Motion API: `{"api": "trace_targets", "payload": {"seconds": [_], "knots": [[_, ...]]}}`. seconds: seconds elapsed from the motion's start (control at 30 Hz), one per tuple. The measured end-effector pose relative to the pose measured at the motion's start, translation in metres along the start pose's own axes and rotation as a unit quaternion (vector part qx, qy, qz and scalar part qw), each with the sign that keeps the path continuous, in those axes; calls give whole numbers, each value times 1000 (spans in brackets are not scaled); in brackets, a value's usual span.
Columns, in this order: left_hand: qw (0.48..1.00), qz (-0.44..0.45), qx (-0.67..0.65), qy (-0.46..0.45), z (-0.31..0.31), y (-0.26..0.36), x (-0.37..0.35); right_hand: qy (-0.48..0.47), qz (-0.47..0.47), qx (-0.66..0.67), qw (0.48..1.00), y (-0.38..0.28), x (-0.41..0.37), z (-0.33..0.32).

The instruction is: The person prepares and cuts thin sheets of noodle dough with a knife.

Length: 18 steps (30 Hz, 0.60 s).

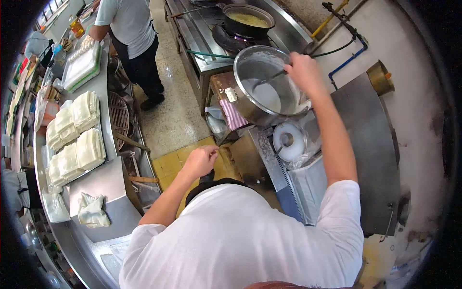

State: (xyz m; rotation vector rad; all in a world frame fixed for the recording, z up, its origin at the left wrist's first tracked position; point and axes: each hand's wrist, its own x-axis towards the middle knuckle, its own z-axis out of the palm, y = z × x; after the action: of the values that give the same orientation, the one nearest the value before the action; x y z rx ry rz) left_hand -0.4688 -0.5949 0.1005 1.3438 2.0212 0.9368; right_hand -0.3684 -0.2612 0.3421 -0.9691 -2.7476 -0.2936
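Note:
My right hand [304, 72] is closed around the handle of what looks like a ladle [269, 79]. Its far end reaches toward the white liquid [264, 95] inside a large metal pot [244, 103], so the bowl is not clearly visible. White residue coats the pot's inner wall. In front of my body, my left hand [201, 161] hangs in the air above the yellow floor, fingers loosely curled in, with nothing visible in them. Beside the pot, toward me, stands a smaller round container [302, 144] of white contents with a metal scoop [286, 139] in it.
A wok [269, 20] of yellowish contents sits on the stove [197, 38] behind the pot. Pink striped cloth [233, 115] hangs by the pot. On the left counter [108, 115] lie stacks of pale sheets [77, 156] and a cloth [94, 210]. Another person [132, 36] stands farther ahead.

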Motion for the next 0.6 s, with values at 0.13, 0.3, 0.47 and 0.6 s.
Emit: {"api": "trace_targets", "payload": {"seconds": [0.13, 0.3, 0.47, 0.6], "knots": [[999, 24, -10, 33, -17, 3, 22, -115, -26, -206, 972, 25, -30, 15], [995, 47, 11, 84, -52, 34, 77, -198, -63, -202, 957, 13, -90, -2], [971, 201, -5, 127, -48, 92, 139, -225, -51, -162, 960, 12, -110, -47], [971, 207, 65, 98, -31, 105, 175, -231, -23, -92, 968, 17, -112, -53]]}}
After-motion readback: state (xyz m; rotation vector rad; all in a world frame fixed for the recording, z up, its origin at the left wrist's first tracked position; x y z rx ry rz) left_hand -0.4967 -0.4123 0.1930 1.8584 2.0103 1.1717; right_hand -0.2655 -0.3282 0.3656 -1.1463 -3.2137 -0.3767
